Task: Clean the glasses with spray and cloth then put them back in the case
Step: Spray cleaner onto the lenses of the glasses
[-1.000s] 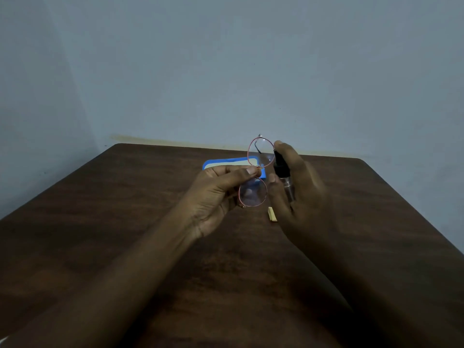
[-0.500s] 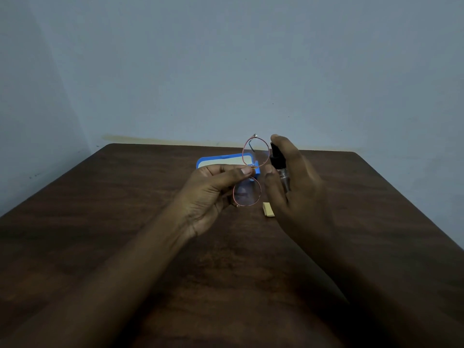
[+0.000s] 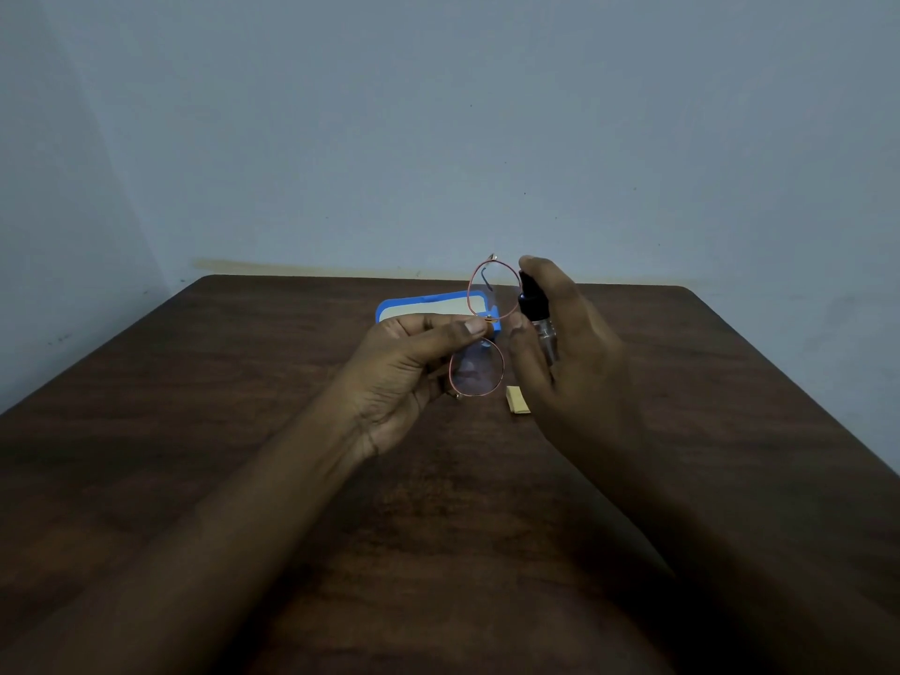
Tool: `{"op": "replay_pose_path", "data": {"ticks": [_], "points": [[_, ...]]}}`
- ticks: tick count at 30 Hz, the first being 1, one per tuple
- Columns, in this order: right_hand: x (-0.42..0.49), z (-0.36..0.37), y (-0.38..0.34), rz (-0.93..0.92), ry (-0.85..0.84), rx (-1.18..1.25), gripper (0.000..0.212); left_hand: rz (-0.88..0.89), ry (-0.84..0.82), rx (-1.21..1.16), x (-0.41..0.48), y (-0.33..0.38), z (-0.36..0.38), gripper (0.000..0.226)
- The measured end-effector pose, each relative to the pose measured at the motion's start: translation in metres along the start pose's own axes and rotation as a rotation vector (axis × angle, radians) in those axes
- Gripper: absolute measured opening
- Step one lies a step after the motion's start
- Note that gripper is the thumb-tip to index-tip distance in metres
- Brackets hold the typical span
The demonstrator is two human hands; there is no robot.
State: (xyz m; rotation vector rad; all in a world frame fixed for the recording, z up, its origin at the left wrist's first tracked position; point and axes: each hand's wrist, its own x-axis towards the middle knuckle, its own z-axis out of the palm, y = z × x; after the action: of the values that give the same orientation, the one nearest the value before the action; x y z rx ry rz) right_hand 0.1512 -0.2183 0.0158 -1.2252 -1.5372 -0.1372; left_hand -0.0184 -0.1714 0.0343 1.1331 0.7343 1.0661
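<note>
Above the middle of the surface (image 3: 219,431), both hands are raised and close together.

- Left hand (image 3: 404,367): thumb and forefinger pinch the glasses (image 3: 476,370) at or beside the bridge. The other fingers are curled behind the lower lens.
- Glasses: held clear of the surface and turned on end, so the long axis runs near vertical. One lens sits above the pinch and one below. Thin reddish wire frame. A temple arm shows dark behind the upper lens.
- Right hand (image 3: 570,353): wrapped round the spray bottle (image 3: 532,297), forefinger arched over the black top. I cannot tell whether it is pressing down.
- Key relation: the bottle's head stands just right of the upper lens, at about the same height, close but apart. My read is that the spray is aimed at that lens. The lower lens lies below that line, so I judge one of the two hands would have to shift to reach it.
- Case (image 3: 389,304): blue, lying open on the surface behind the left hand, pale lining showing. Nothing visible in it, though its right end is hidden by the glasses and fingers.
- Small tan folded piece (image 3: 517,400) lies on the surface under the right hand, possibly the cloth. Too small to be sure.

Step judged: spraying. Wiping and casing are not yet done.
</note>
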Motion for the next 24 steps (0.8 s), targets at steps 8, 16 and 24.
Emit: {"op": "replay_pose_path", "data": {"ticks": [8,16,24], "points": [[-0.0005,0.0000,-0.0022,0.011,-0.008,0.010,0.044,0.002,-0.003,0.005,-0.0010,-0.0002,0.0004,0.032],[0.0030,-0.0040,-0.0048,0.000,0.028,0.054,0.046,0.008,-0.017,-0.018,0.0017,-0.0017,-0.0021,0.019],[-0.0019,-0.0014,-0.0048,-0.025,0.013,0.047,0.048,-0.040,-0.022,-0.132,0.0056,0.0003,-0.0048,0.026]]}}
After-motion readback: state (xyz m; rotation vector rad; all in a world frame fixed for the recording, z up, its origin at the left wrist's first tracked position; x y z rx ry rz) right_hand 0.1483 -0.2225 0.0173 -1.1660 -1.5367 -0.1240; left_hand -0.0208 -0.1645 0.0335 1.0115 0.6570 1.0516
